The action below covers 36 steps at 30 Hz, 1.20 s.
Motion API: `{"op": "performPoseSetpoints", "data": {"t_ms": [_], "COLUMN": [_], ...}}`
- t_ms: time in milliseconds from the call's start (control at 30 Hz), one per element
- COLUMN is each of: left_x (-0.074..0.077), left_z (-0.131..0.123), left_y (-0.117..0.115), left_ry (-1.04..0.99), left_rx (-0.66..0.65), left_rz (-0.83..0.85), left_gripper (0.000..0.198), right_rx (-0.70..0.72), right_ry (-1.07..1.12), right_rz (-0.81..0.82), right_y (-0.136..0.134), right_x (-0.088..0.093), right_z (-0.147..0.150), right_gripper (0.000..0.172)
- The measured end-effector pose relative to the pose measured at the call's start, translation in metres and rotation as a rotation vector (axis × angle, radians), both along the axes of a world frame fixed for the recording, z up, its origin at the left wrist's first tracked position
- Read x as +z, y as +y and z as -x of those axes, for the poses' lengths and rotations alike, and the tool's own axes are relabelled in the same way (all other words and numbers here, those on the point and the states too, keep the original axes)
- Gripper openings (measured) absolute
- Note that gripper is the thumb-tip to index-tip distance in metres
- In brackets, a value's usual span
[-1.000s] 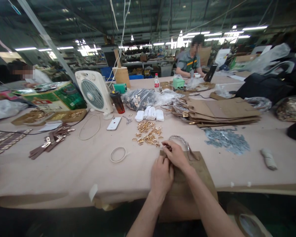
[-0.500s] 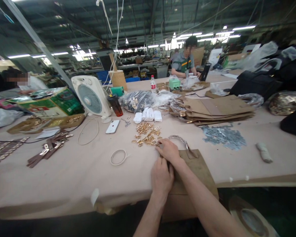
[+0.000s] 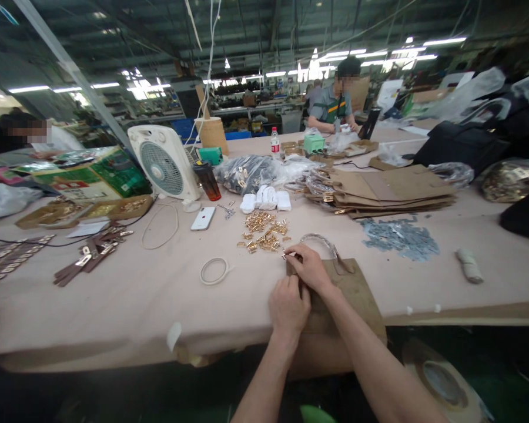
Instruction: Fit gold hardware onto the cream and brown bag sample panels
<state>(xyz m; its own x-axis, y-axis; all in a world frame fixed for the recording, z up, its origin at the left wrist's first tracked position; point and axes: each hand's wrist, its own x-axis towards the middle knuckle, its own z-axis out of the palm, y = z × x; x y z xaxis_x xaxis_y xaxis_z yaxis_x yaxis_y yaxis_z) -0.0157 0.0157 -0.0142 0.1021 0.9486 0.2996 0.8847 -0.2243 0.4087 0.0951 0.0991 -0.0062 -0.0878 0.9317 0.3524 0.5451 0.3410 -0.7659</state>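
Observation:
A brown paper bag with a wrapped loop handle lies flat at the table's near edge. My left hand rests closed on the bag's left top corner, gripping it. Just above, my right hand pinches a small metal piece at the bag's top edge; the piece sticks out to the left of my fingers. A scatter of several gold metal clasps lies right behind my hands.
A tape ring, white phone, fan, dark cup, leather straps, stacked paper bags, grey metal bits and a wrapped roll lie about. One person sits far behind, another at left.
My right hand reached toward the gold clasps and has come back to the bag's top edge with a small metal piece in its fingers. The left hand stayed on the bag.

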Motion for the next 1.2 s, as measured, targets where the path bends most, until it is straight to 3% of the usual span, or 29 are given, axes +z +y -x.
{"op": "performPoseSetpoints", "data": {"t_ms": [167, 333, 433, 533, 600, 667, 767, 900, 1067, 1200], "left_x": [-0.001, 0.007, 0.013, 0.016, 0.015, 0.011, 0.003, -0.002, -0.007, -0.005], "left_z": [-0.001, 0.018, 0.058, 0.112, 0.145, 0.169, 0.186, 0.172, 0.119, 0.086], "left_y": [-0.002, -0.017, -0.013, 0.006, 0.022, 0.033, 0.041, 0.034, 0.010, 0.005], "left_ry": [-0.022, -0.096, -0.220, -0.165, -0.027, 0.091, 0.167, 0.134, -0.052, -0.119], "left_rx": [-0.008, -0.093, -0.070, 0.172, 0.234, 0.214, 0.178, 0.090, -0.147, -0.205], "left_rz": [0.022, 0.050, -0.068, -0.276, -0.277, -0.211, -0.131, -0.140, -0.157, -0.120], "left_gripper": [0.007, 0.012, 0.025, 0.026, 0.032, 0.035, 0.028, 0.027, 0.027, 0.030], "right_rx": [0.087, 0.128, 0.133, 0.126, 0.103, 0.070, 0.017, -0.059, -0.185, -0.266], "right_ry": [0.120, 0.008, -0.083, -0.142, -0.171, -0.190, -0.208, -0.238, -0.252, -0.249], "right_rz": [-0.039, -0.037, -0.048, -0.082, -0.100, -0.111, -0.124, -0.114, -0.057, 0.009], "right_y": [-0.015, -0.006, -0.003, -0.004, -0.006, -0.007, -0.007, -0.005, 0.000, 0.006], "right_x": [0.004, -0.005, -0.014, -0.017, -0.017, -0.016, -0.017, -0.018, -0.018, -0.019], "right_z": [0.006, 0.012, 0.013, 0.014, 0.015, 0.016, 0.018, 0.020, 0.023, 0.026], "right_gripper": [0.014, 0.013, 0.011, 0.010, 0.009, 0.009, 0.010, 0.011, 0.012, 0.015]}}
